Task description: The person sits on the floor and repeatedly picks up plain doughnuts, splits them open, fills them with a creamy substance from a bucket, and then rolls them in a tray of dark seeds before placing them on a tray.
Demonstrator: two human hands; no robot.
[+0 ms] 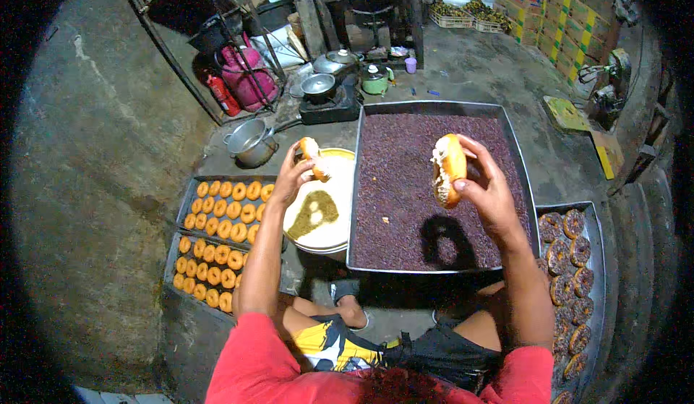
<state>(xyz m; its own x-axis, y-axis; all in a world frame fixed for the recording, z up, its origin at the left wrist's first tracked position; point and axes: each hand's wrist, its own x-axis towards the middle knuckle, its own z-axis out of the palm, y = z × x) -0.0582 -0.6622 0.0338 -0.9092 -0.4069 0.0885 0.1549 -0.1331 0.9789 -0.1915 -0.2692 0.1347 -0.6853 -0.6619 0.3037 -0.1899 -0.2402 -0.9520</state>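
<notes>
My left hand (288,183) is closed on a ring doughnut (309,148) with white cream on it, raised over a round tub (340,153) of white cream. A dark shadow lies across that cream. My right hand (493,196) pinches another doughnut (454,164) between thumb and fingers. Held on edge, it shows a pale, cream-like coating on its left face. Below it, dark brown sprinkles (401,187) fill a large metal tray (434,107), and the doughnut's ring-shaped shadow falls on them. The two doughnuts are apart and touch neither the cream nor the sprinkles.
Two trays of plain doughnuts (233,210) lie at left. Sprinkle-coated doughnuts (581,282) fill a tray at right. Beyond are a metal pot (249,143), a stove (329,107), a green pot (375,80), pink gas cylinders (249,78) and stacked cartons (567,28).
</notes>
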